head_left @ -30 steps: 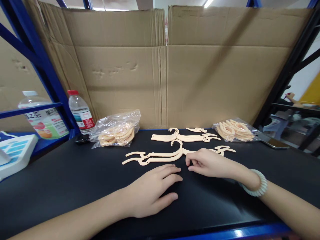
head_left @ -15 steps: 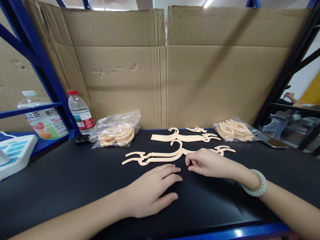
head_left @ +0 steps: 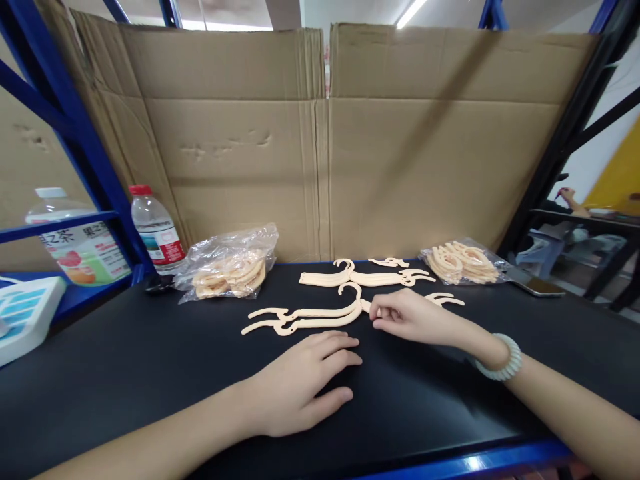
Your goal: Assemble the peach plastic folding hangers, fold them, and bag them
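- The left hand [head_left: 300, 383] lay flat, palm down, on the black table [head_left: 150, 373], fingers loosely spread and holding nothing; its fingertips stopped just short of the near hanger [head_left: 305, 315].
- The right hand [head_left: 410, 317] rested on the table with its fingers curled together, the tips touching the near hanger close to its hook; whether they actually pinched it could not be told.
- A pale bracelet [head_left: 500, 360] sat on the right wrist.
- The near hanger, cream-coloured and flat, lay across the middle of the table, its left arm stretching out free and its right arm partly hidden behind the right hand.
- A second hanger [head_left: 360, 275] lay just behind it, nearer the cardboard [head_left: 320, 153] that stood upright along the back edge.
- A clear bag [head_left: 227, 267] of cream pieces sat at the back left, and another bag [head_left: 463, 261] at the back right.
- A phone [head_left: 535, 285] lay just right of the right-hand bag.
- A small bottle [head_left: 153, 230] with a red cap stood left of the left-hand bag, beside a blue post [head_left: 75, 133].
- A bigger bottle [head_left: 80, 243] stood further left, on the neighbouring shelf.
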Demonstrator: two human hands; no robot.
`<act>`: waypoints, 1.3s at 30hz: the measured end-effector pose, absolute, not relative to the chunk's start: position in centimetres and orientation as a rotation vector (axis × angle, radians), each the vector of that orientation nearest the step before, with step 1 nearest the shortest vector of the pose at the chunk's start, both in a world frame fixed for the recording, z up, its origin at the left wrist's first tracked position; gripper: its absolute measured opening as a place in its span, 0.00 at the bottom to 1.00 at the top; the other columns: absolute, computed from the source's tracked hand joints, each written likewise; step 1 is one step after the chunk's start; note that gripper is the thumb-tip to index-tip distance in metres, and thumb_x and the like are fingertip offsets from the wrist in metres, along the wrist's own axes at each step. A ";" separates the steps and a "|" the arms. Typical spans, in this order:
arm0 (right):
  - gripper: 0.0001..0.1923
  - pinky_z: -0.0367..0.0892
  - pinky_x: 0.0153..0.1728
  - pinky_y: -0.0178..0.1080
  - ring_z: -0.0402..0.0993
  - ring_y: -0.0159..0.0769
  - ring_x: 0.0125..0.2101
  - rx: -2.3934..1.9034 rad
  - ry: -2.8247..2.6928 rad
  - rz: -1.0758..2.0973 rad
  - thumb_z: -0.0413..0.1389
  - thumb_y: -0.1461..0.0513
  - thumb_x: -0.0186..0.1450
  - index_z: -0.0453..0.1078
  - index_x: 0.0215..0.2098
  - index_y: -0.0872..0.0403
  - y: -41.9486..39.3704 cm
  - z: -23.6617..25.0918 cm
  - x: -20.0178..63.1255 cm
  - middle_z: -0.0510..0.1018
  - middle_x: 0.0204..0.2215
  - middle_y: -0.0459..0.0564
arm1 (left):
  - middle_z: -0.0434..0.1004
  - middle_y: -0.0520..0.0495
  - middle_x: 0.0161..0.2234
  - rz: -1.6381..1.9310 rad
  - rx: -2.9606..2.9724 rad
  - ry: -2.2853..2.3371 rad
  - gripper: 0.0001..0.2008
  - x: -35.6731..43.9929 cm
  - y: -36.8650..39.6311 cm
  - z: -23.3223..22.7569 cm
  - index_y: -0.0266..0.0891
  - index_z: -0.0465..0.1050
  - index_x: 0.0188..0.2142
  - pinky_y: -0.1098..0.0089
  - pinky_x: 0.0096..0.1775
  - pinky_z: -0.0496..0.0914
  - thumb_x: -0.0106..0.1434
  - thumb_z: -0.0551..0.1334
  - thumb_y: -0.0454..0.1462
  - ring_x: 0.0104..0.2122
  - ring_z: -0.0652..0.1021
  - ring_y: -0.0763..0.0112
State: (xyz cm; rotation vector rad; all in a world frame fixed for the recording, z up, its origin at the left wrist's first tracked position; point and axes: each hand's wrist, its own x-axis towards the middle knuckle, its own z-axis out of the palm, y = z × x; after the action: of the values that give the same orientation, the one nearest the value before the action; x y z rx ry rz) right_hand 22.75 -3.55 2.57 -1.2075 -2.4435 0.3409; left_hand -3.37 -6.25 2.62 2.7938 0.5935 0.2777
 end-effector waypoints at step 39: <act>0.12 0.65 0.34 0.34 0.76 0.41 0.36 -1.955 -1.822 -0.132 0.53 0.62 0.61 0.78 0.32 0.58 8.0 4.1 30.9 0.81 0.33 0.57 | 0.66 0.40 0.57 0.386 2.685 0.549 0.17 -3.7 -6.1 2.5 0.41 0.68 0.52 0.57 0.57 0.61 0.63 0.58 0.37 0.58 0.65 0.57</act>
State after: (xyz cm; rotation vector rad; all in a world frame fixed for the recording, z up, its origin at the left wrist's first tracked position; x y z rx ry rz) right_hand 30.87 8.00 4.10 -1.9554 -1.8215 -0.1321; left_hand -3.71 -6.07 2.51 2.6848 0.5486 0.3863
